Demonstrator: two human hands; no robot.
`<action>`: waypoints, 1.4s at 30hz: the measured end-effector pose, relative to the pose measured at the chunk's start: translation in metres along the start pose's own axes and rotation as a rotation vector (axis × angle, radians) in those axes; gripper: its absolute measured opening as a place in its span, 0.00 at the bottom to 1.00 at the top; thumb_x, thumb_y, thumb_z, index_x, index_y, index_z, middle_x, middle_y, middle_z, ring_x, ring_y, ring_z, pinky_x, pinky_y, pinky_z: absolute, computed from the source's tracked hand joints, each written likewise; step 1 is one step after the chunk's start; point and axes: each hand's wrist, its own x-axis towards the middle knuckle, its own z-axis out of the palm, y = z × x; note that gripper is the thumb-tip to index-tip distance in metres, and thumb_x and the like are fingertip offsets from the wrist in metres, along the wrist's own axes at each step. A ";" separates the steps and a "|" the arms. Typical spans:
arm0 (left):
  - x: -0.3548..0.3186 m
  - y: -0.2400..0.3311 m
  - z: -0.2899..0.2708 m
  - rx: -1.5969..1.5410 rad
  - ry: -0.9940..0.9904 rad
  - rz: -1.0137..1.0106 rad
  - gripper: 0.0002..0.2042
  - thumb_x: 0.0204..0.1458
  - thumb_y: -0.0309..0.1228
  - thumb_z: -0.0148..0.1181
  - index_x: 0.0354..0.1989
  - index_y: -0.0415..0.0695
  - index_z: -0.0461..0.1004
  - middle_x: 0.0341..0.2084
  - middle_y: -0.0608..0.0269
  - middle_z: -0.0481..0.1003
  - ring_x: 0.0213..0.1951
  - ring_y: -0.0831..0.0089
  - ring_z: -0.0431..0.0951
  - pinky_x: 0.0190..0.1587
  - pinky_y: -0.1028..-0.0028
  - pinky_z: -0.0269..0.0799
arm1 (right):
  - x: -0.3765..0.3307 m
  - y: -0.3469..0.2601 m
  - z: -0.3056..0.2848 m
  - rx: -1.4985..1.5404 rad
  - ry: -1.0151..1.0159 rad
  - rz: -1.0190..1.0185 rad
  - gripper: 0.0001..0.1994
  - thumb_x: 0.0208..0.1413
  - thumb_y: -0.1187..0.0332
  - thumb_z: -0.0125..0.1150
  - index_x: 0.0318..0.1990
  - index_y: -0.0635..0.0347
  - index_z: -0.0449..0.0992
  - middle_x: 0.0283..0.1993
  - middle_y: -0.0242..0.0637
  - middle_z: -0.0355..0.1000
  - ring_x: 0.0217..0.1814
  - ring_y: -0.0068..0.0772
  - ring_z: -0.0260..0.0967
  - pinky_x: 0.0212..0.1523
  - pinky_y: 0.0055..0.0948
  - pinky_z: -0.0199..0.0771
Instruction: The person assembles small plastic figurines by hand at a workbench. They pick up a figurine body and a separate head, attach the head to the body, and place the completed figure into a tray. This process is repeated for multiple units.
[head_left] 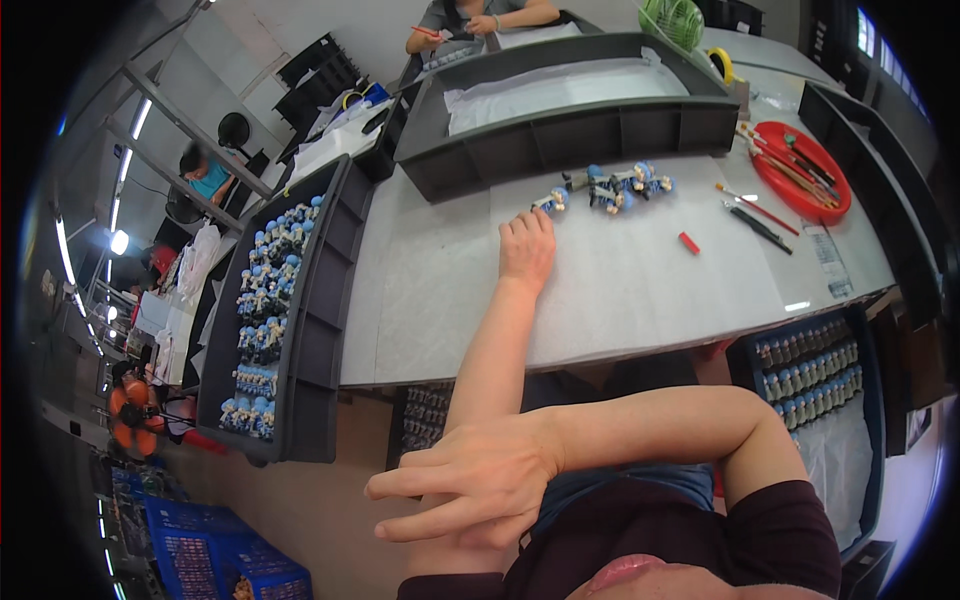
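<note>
Your left hand (527, 245) is resting near the top middle of the frame with its fingers bent, and I cannot tell whether you are pinching the small blue-topped figure (550, 202) or only touching it. That figure is lying on the white table sheet (430, 290), right at your fingertips. Your right hand (480, 480) is hanging low in the middle of the frame, in front of your left arm. Its fingers are pointing left with a gap between them, and you are not holding anything in it that I can see.

Just right of the small figure, more blue-topped figures (618, 188) are lying in a bunch. Below and right of them, a little red piece (689, 243) is lying alone. Toward the upper right, black pens (758, 228) are lying near a round red tray (845, 205), and brushes (790, 172) are sitting in it. A big dark bin (565, 140) with a white sheet inside is standing at the top. On the left side, another dark bin (325, 310) is holding rows of blue-topped figures. At the lower right, a crate (875, 450) is holding more rows.
</note>
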 end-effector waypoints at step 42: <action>-0.004 0.002 0.004 -0.053 -0.068 -0.031 0.16 0.46 0.30 0.50 0.44 0.38 0.68 0.29 0.58 0.72 0.32 0.68 0.72 0.32 0.69 0.62 | 0.001 0.008 -0.010 -0.015 -0.028 0.069 0.28 0.48 0.59 0.47 0.54 0.70 0.62 0.50 0.64 0.58 0.32 0.46 0.66 0.32 0.34 0.71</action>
